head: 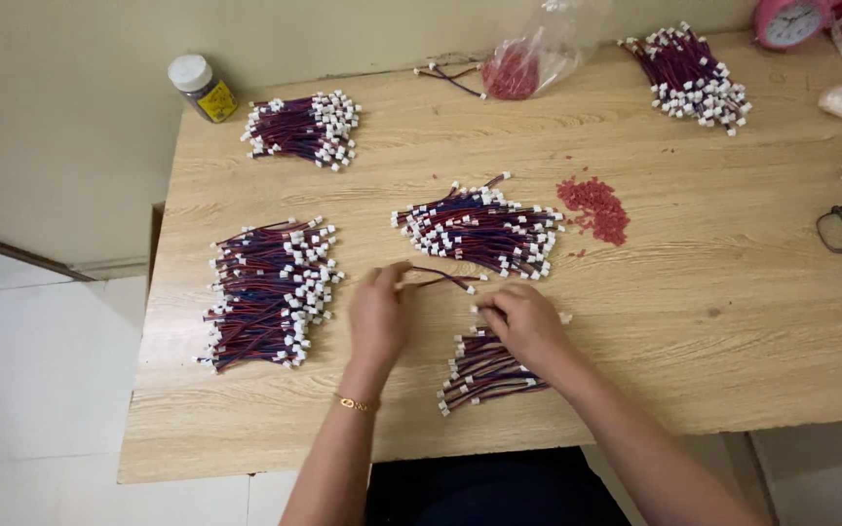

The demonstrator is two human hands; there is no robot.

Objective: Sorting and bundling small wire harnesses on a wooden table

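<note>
Wooden table (733,321): six wire bundles (479,229), two hands (377,317), one jar (202,88).

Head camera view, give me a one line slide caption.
Two hands stretch one red-and-blue wire lead over a wooden table heaped with wire bundles.

Single head-worn view, steep downward angle over the bench (635,321), close above both hands, wall beyond.

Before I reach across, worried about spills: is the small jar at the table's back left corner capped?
Capped. The jar stands upright with its white lid seated on top, beside a bundle of wires.
</note>
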